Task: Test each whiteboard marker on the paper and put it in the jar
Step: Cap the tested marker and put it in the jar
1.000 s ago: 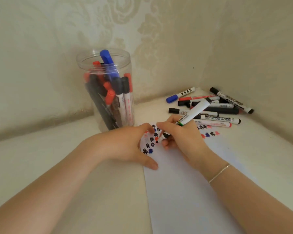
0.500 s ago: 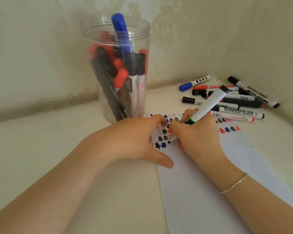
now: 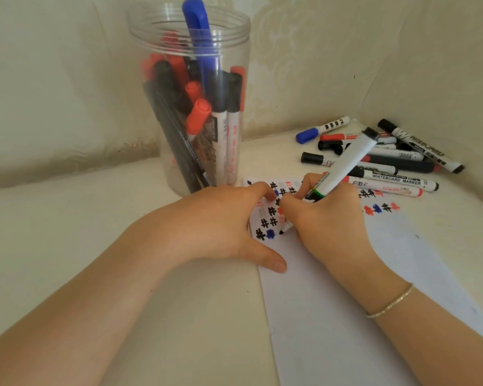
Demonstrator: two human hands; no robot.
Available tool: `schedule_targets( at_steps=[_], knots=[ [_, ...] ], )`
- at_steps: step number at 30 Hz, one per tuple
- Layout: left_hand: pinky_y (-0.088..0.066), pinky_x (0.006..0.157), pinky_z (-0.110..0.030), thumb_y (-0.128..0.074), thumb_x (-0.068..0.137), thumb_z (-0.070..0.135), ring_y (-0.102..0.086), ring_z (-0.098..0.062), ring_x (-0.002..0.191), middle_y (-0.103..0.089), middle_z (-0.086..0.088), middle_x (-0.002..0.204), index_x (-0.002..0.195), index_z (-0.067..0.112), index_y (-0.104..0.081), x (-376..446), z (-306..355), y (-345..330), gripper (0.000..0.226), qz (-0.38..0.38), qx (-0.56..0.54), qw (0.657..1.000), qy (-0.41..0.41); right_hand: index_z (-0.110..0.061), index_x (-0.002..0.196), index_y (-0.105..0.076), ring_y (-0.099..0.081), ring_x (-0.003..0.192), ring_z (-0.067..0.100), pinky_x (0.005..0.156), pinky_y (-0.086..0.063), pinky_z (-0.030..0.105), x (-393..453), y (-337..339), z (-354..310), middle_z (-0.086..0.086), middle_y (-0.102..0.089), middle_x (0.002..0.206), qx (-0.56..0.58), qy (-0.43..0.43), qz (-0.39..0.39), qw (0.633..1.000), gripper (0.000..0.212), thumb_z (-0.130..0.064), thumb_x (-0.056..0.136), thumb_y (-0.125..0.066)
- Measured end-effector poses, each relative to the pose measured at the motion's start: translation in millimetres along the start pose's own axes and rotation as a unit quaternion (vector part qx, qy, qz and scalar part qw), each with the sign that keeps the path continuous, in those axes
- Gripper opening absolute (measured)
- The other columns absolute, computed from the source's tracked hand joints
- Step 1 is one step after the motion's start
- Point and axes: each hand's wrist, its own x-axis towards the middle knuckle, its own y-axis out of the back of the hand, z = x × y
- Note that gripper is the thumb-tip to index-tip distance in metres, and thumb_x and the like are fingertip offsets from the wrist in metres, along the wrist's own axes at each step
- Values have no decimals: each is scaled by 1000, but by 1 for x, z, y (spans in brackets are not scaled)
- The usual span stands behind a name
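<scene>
1. The right hand (image 3: 328,218) pinches a white marker (image 3: 343,168) between thumb and curled fingers, its black tip touching the paper (image 3: 346,316) just beside a row of small hash marks (image 3: 268,221) in black, blue and red.
2. The marker slants up and away to the right, its black cap end highest (a thin green band rings the barrel just above the fingers).
3. The left hand (image 3: 223,227) rests on the paper's left edge, fingers loosely curled over the top corner and the thumb stretched along the sheet, pressing it flat; the hand holds nothing.
4. A clear plastic jar (image 3: 190,32) stands open and upright on the table (image 3: 67,232) just beyond the left hand, packed with capped markers, red, black and one tall blue pen (image 3: 198,37) poking above the rim.
5. A pile of loose markers (image 3: 385,160) lies in the far right corner by the wall (image 3: 402,51), touching the paper's top edge; one has a blue cap, the rest mostly black or red.
6. More scribbled marks (image 3: 379,208) sit on the paper to the right of the writing hand.
7. A thin bracelet (image 3: 391,303) circles the right wrist.
</scene>
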Motion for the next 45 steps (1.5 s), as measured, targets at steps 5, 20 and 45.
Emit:
schedule_targets(
  at_steps=[5, 20, 45],
  knots=[
    [-28, 49, -16, -75, 55, 70, -45, -3, 60, -41, 16, 69, 136, 44, -31, -1, -1, 0, 96, -4, 0, 1000, 0, 9, 67, -44, -37, 46, 12, 44, -33, 20, 0, -1, 1, 15, -41, 52, -25, 16, 10, 1000, 23, -1, 77, -62],
    [-31, 53, -17, -75, 54, 70, -45, -1, 64, -40, 17, 71, 137, 44, -29, 1, -1, -2, 98, -8, -7, 1000, 3, 6, 66, -50, -43, 36, 11, 39, -39, 19, 2, 1, 3, 9, -49, 46, 15, -13, 14, 1000, 20, -2, 75, -66],
    [-49, 89, -28, -42, 89, -6, -59, -6, 91, -59, 7, 98, 117, 26, -37, -5, -4, -1, 43, 55, -293, 951, -82, -11, 61, -54, -43, 39, 14, 39, -38, 20, 12, 28, -1, 5, -51, 58, 505, -167, -2, 847, 29, -11, 90, -51]
  ],
)
